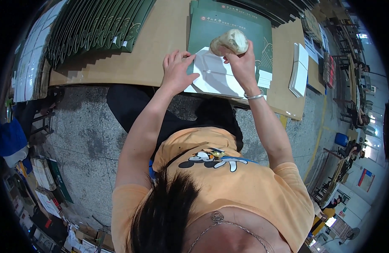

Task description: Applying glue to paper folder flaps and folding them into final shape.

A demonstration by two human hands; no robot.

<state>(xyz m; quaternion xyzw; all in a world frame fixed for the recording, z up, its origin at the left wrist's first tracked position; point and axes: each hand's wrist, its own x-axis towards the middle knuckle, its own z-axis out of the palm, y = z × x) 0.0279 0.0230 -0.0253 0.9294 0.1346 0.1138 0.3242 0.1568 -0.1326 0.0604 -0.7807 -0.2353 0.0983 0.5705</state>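
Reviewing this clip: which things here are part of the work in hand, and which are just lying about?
In use:
- right hand gripping a pale rounded stone
- left hand pressing the white folded sheet
- green printed sheet under it

Lying about:
- fanned row of green sheets
- small white stack
- white sheets at the left edge
- cardboard-covered table
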